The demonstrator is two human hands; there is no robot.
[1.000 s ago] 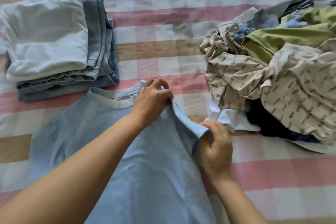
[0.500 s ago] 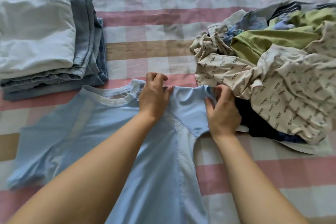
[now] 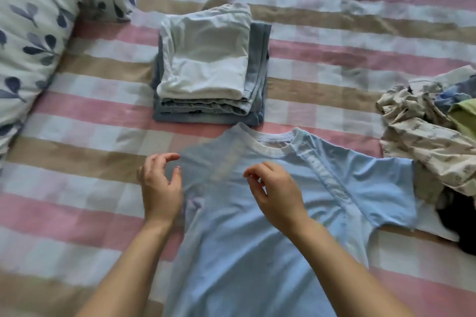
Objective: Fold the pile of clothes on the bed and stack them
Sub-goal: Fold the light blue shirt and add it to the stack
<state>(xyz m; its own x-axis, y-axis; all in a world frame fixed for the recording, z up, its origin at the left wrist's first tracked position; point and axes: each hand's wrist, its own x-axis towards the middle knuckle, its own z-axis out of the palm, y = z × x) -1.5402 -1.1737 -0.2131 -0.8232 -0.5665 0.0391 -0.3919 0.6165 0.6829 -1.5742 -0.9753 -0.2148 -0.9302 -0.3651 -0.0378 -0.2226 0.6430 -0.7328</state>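
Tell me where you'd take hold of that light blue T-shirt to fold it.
Probably the sleeve on the right: it lies spread flat, sticking out from the light blue T-shirt toward the unfolded pile. Come from the right, pinch its cuff edge and carry it inward.

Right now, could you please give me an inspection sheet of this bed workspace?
Surface: striped bedsheet, pink, tan and white bands.
Job's things: light blue T-shirt spread flat, collar away from the person; folded stack just beyond the collar; unfolded pile at the right edge, beside the shirt's sleeve.
Clutter: nothing seen.
Grips: left hand at the shirt's left edge, right hand over its chest; both loosely curled, nothing seen held.
Cables: nothing seen.
Surroundings: leaf-print pillows at the left.
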